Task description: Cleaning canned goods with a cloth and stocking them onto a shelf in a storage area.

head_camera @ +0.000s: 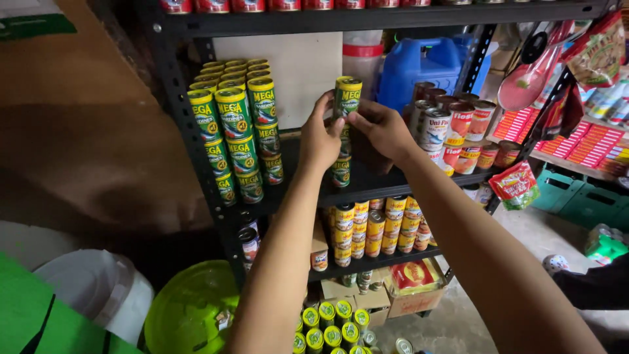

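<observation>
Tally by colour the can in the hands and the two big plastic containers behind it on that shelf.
green-and-yellow can: 1
blue plastic jug: 1
white container with a red band: 1
Total: 3

My left hand (319, 139) and right hand (380, 128) steady a green-and-yellow labelled can (348, 97) atop a single stack. Left of it stand stacked green cans (234, 124); right, red-and-white labelled cans (452, 128). Below sit yellow-orange cans (377, 229), with a red packet (515, 184) hanging right.
</observation>
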